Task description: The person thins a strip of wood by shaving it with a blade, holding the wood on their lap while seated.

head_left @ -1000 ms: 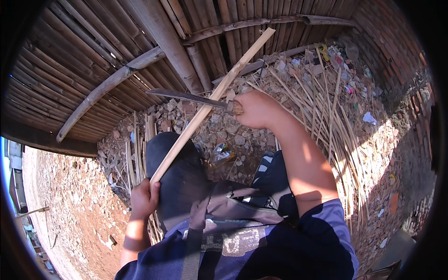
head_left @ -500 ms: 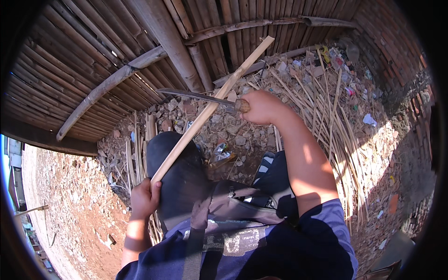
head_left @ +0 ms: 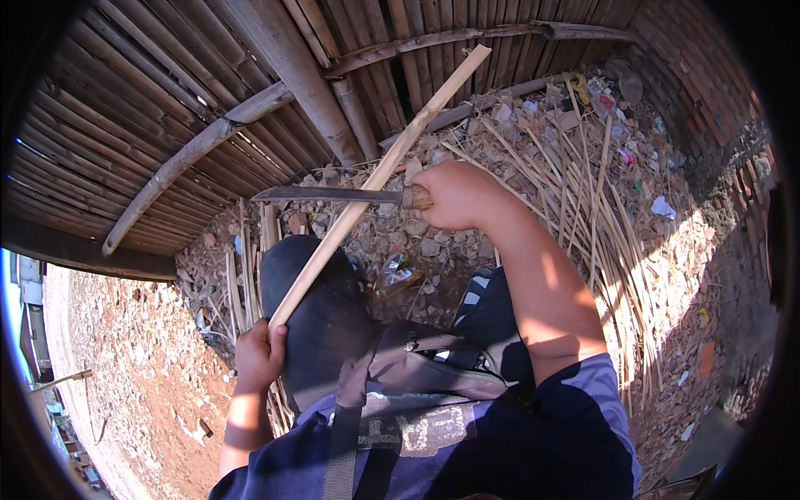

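My left hand [head_left: 260,354] grips the near end of a long pale bamboo strip [head_left: 323,257], which slants up and away to the right across my dark-trousered knee. The strip's far end rises in front of the bamboo wall. My right hand [head_left: 454,193] is closed round the wooden handle of a long knife [head_left: 312,194] with a dark blade. The blade points left and crosses the strip around its middle, its edge at the wood. Whether the blade bites into the strip I cannot tell.
A bamboo slat wall [head_left: 167,125] with round poles stands ahead and left. Many thin bamboo strips [head_left: 612,250] lie to the right, and a smaller bundle [head_left: 242,275] is left of my knee. Stones and litter cover the ground; a brick wall [head_left: 700,92] is at right.
The knife has come nearer to me and slightly left along the strip, its tip now lower and the blade more level. The strip's far end has risen a little. My left hand stays put.
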### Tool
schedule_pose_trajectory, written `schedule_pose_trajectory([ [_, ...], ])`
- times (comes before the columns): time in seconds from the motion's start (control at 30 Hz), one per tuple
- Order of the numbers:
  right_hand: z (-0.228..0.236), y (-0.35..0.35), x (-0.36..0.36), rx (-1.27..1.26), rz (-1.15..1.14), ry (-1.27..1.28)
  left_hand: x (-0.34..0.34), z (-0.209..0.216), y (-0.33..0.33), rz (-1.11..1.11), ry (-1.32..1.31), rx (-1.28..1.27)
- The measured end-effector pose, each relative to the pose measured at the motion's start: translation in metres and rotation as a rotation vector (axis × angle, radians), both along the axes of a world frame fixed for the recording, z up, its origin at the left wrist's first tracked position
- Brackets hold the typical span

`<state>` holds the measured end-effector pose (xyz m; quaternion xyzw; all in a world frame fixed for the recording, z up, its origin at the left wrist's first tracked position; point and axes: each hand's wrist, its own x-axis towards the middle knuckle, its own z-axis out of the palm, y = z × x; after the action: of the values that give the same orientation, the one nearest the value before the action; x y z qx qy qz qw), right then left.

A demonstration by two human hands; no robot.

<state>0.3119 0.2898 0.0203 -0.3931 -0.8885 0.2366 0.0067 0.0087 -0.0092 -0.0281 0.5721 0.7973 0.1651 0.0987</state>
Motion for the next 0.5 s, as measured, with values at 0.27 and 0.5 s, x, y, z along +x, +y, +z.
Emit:
schedule_pose_trajectory([
  [0.27,-0.009,0.011,0.006,-0.016,-0.042,0.023,0.003,0.003,0.002,0.011,-0.001,0.004],
  [0.5,-0.015,0.009,0.006,0.003,-0.054,0.064,0.001,-0.001,0.0,0.001,0.002,0.029],
])
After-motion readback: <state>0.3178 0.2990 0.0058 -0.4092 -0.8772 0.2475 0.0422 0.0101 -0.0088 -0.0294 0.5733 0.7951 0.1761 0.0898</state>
